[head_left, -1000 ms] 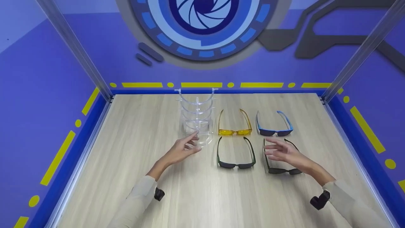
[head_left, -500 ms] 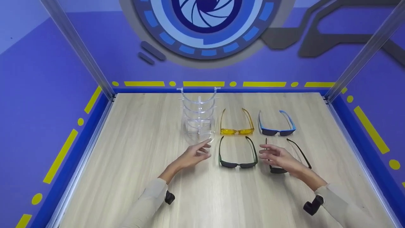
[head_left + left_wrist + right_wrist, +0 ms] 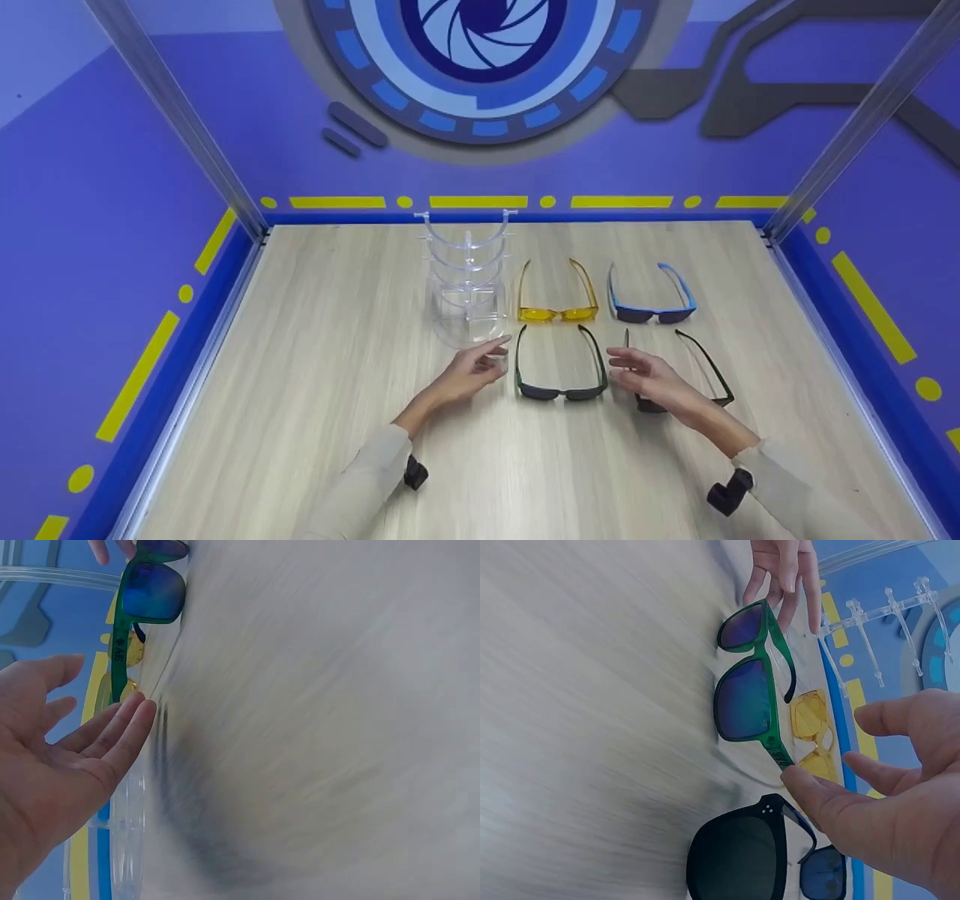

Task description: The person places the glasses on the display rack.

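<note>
Green-framed sunglasses (image 3: pixel 540 392) lie on the table between my two hands, lenses toward me and temples pointing away. My left hand (image 3: pixel 469 373) hovers just left of them with fingers loosely extended, holding nothing. On their other side is my right hand (image 3: pixel 654 382), fingers relaxed and partly over black sunglasses (image 3: pixel 739 859). In the right wrist view its fingertip overlaps the end of the green frame (image 3: pixel 769 701). Just beyond my left fingers stands a clear plastic glasses stand (image 3: pixel 469 262), with no glasses on its tiers.
Yellow glasses (image 3: pixel 536 314) lie behind the green pair, right of the stand. Blue-framed sunglasses (image 3: pixel 636 315) sit further right, behind the black pair. Blue panels (image 3: pixel 360 176) close off the wooden table (image 3: pixel 315 322) at the back and sides.
My left hand has moved away from the stand, rightward and nearer to me. My right hand has shifted left, from over the black sunglasses toward the green ones. The glasses stay in place.
</note>
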Tool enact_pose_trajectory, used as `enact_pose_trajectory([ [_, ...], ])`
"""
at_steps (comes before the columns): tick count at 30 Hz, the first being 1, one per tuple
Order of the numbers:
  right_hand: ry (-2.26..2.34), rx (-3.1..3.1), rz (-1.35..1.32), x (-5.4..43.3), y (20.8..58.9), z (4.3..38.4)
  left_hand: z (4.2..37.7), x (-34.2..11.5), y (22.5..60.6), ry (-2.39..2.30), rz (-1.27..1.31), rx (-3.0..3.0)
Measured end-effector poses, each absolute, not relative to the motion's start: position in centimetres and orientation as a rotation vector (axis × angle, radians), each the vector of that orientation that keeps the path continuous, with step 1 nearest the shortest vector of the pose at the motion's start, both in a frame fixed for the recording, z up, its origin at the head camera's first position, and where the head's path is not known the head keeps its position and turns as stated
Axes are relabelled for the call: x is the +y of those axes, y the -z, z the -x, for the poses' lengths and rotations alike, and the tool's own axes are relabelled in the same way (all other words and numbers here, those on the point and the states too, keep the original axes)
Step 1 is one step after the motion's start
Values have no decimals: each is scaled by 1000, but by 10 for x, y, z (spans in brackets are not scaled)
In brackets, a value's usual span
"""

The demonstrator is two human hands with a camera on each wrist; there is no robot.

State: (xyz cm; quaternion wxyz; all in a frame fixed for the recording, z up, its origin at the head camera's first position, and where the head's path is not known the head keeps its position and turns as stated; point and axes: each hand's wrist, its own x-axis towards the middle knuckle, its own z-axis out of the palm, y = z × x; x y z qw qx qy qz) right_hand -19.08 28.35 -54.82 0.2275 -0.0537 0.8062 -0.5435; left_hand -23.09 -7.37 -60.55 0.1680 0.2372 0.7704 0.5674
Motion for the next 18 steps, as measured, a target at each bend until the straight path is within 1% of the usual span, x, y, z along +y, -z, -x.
enact_pose_trajectory([
  [6, 1492, 2232, 163, 281, 553, 192, 232, -66, 610, -1674, -600, 2098],
  [18, 1511, 2160, 143, 276, 559, 195, 232, -58, 611, -1693, -539, 2052],
])
